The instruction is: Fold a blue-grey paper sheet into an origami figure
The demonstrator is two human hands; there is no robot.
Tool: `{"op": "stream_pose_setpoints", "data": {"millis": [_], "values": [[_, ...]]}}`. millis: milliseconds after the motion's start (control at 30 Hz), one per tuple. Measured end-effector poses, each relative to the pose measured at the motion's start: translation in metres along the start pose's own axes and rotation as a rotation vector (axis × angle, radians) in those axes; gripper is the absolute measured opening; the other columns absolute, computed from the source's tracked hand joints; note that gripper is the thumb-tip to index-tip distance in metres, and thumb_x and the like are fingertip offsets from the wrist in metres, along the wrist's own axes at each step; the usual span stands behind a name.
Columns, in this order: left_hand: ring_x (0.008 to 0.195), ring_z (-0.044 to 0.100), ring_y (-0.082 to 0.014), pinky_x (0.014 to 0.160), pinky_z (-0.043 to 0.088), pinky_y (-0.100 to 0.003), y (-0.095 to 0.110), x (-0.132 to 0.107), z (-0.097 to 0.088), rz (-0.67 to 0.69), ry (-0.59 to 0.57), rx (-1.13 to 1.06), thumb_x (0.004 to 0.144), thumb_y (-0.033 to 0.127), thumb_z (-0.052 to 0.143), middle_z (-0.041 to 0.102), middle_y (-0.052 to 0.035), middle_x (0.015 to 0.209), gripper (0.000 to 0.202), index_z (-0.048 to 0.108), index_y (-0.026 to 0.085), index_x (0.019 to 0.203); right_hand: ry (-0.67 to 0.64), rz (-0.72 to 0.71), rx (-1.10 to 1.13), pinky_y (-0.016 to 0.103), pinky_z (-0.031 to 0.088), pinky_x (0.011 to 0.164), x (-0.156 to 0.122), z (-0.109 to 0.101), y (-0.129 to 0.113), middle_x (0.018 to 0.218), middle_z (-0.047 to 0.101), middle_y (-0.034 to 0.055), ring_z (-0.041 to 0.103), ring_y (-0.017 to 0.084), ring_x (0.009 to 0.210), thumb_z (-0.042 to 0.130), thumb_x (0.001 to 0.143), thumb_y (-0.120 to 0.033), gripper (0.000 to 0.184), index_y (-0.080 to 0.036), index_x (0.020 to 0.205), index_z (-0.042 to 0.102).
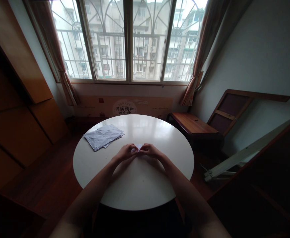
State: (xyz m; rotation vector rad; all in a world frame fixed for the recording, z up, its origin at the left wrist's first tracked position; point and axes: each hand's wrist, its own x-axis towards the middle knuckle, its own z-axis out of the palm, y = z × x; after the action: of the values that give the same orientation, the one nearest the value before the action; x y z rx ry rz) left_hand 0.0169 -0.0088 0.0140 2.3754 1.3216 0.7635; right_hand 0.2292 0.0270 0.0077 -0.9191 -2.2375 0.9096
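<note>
Near the middle of a round white table (135,190), my two hands meet over a small piece of pale paper (139,146). The fingertips of my left hand (127,151) pinch its left side. My right hand (150,150) pinches the right side, the two sets of fingers almost touching. Most of the paper is covered by the fingers, so its folds and full shape cannot be made out. To the left of my hands lies a stack of creased, greyish-white paper sheets (102,135), flat on the table and touched by neither hand.
Beyond the table stands a long printed box or board (155,104) under the barred window (147,49). A low wooden table (193,123) and a leaning wooden frame (224,112) are at the right. Wooden cabinets (13,138) line the left side.
</note>
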Motion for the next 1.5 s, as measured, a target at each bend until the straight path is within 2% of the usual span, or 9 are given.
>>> {"op": "stream_pose_setpoints", "data": {"millis": [200,400,567,1067,1500], "values": [[0.087,0.066,-0.0181,0.078,0.048,-0.025,-0.0019,0.0004,0.0029,0.0,0.011,0.021,0.086,0.028,0.058,0.071,-0.0032,0.099,0.019,0.076,0.024,0.092,0.015,0.005,-0.036,0.024,0.042,0.061,0.0007,0.0001,-0.0023,0.074,0.063,0.0043,0.055,0.013,0.065,0.066,0.081,-0.042,0.03,-0.014,0.081,0.075],[0.086,0.065,-0.0189,0.08,0.048,-0.026,0.0014,-0.0001,0.0015,0.006,0.023,0.031,0.087,0.037,0.058,0.071,-0.0041,0.099,0.023,0.076,0.023,0.091,0.013,0.008,-0.063,0.025,0.043,0.063,0.0007,-0.0009,-0.0046,0.075,0.065,0.0044,0.057,0.014,0.067,0.063,0.082,-0.035,0.024,-0.014,0.083,0.075],[0.087,0.065,-0.0194,0.08,0.048,-0.027,0.0048,0.0001,-0.0007,-0.009,0.01,0.026,0.088,0.041,0.057,0.071,-0.0045,0.1,0.026,0.076,0.023,0.091,0.012,0.013,-0.057,0.025,0.043,0.063,0.0002,-0.0015,-0.0055,0.075,0.065,0.0043,0.057,0.014,0.067,0.063,0.082,-0.037,0.025,-0.015,0.083,0.075],[0.088,0.065,-0.0195,0.081,0.048,-0.027,0.0029,0.0001,0.0009,-0.001,0.018,0.027,0.087,0.041,0.058,0.071,-0.0044,0.1,0.025,0.076,0.024,0.09,0.017,0.003,-0.039,0.026,0.044,0.064,0.0003,-0.0005,-0.003,0.076,0.066,0.0049,0.058,0.015,0.068,0.064,0.082,-0.041,0.029,-0.015,0.084,0.076],[0.085,0.065,-0.0189,0.078,0.047,-0.026,0.0025,-0.0002,0.0006,0.023,0.019,0.061,0.089,0.041,0.057,0.071,-0.004,0.098,0.025,0.076,0.024,0.09,0.012,0.005,-0.054,0.025,0.043,0.064,-0.0003,-0.0015,-0.0056,0.075,0.065,0.0043,0.058,0.015,0.068,0.064,0.083,-0.034,0.023,-0.014,0.083,0.076]]}}
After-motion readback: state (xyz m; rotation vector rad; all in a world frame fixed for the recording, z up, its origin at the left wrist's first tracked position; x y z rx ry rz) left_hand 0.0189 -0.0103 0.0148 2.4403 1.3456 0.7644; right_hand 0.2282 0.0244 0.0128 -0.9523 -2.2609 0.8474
